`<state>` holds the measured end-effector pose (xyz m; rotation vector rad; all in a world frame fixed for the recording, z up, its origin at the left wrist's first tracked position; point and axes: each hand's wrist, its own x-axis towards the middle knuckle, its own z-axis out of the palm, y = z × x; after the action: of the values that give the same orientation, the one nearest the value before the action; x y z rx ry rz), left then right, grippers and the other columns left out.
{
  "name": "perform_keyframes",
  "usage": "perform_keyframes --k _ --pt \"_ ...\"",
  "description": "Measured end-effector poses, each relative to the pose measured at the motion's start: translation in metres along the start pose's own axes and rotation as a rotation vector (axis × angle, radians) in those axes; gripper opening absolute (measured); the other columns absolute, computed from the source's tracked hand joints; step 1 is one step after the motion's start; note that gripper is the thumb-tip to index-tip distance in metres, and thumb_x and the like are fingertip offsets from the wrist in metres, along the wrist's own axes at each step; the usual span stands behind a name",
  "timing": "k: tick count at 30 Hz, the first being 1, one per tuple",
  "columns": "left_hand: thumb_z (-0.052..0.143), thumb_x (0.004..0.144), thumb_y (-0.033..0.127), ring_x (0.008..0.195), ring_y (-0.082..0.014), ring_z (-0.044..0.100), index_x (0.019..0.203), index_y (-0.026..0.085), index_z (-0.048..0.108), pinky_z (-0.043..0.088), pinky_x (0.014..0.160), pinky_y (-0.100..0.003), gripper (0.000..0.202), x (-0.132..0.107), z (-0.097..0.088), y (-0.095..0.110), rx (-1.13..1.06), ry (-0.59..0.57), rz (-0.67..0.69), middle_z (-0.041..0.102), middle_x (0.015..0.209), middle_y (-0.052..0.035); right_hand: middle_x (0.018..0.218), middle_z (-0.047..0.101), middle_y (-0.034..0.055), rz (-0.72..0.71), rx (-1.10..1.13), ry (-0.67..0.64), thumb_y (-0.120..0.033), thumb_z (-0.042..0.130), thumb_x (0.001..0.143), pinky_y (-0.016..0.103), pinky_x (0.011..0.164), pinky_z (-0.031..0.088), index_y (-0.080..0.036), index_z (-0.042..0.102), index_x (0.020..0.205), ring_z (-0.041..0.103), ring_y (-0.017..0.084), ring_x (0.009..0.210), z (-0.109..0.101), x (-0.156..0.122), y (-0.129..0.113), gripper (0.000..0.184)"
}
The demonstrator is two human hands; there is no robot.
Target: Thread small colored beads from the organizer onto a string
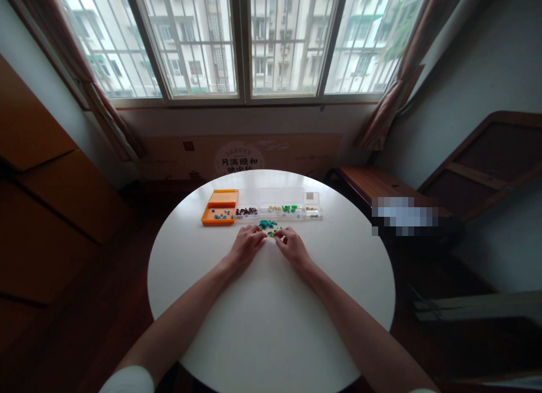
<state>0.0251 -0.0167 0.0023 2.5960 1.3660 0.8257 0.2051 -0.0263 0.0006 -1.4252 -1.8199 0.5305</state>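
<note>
A small loose pile of blue and green pieces lies on the white table, with a few green and dark bits just in front of it. At the left edge of these bits is my left hand, its fingers curled and closed together near the tabletop. My right hand faces it from the other side, thumb and forefinger closed in a pinch. Whatever either hand holds is too small to make out. Only a narrow gap separates the fingertips of the two hands.
Behind the hands stand an orange case with blue pieces and clear lidded boxes holding dark, cream and green pieces. They rest on a round white table. A wooden bench is at the right, below a barred window.
</note>
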Motion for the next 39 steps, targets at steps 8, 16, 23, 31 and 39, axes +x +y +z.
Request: perform_keyframes --k 8,16,23,31,39 --pt "0.049 0.086 0.020 0.087 -0.0162 0.056 0.095 0.022 0.066 0.042 0.079 -0.030 0.019 0.001 -0.002 -0.004 -0.117 0.190 -0.078 0.061 0.094 -0.0060 0.082 0.059 0.0036 -0.010 0.027 0.026 -0.022 0.051 0.079 0.024 0.064 0.046 -0.018 0.067 0.083 0.054 0.009 0.057 0.002 0.001 0.003 0.017" --pt "0.057 0.083 0.028 0.067 -0.0110 0.059 0.105 0.020 0.060 0.042 0.079 -0.029 0.024 0.001 -0.002 0.002 -0.253 0.212 -0.074 0.067 0.084 -0.0020 0.079 0.063 0.0048 -0.050 0.198 0.064 -0.026 0.049 0.081 0.024 0.060 0.046 -0.016 0.065 0.085 0.055 0.012 0.060 0.001 0.002 -0.001 0.020" --pt "0.056 0.083 0.031 0.066 -0.0104 0.060 0.086 0.019 0.065 0.041 0.079 -0.029 0.015 0.000 -0.005 0.007 -0.212 0.163 -0.005 0.067 0.078 -0.0013 0.074 0.062 0.0025 -0.111 0.293 -0.034 -0.029 0.051 0.080 0.022 0.057 0.043 -0.016 0.065 0.084 0.053 0.011 0.060 0.003 0.000 -0.006 0.019" --pt "0.056 0.082 0.033 0.069 -0.0119 0.056 0.079 0.017 0.064 0.044 0.065 -0.024 0.018 0.001 -0.002 0.004 -0.287 0.235 0.068 0.063 0.072 -0.0030 0.070 0.061 0.0023 -0.087 0.378 -0.041 -0.034 0.055 0.078 0.022 0.052 0.040 -0.015 0.061 0.080 0.049 0.010 0.054 0.007 0.001 -0.002 0.020" --pt "0.056 0.082 0.031 0.057 -0.0063 0.052 0.089 0.019 0.066 0.043 0.056 -0.018 0.017 -0.002 0.000 0.006 -0.294 0.204 -0.019 0.061 0.076 -0.0012 0.067 0.056 0.0006 -0.034 0.482 -0.043 -0.036 0.055 0.078 0.022 0.048 0.039 -0.016 0.058 0.081 0.047 0.009 0.051 0.009 0.004 0.002 0.020"
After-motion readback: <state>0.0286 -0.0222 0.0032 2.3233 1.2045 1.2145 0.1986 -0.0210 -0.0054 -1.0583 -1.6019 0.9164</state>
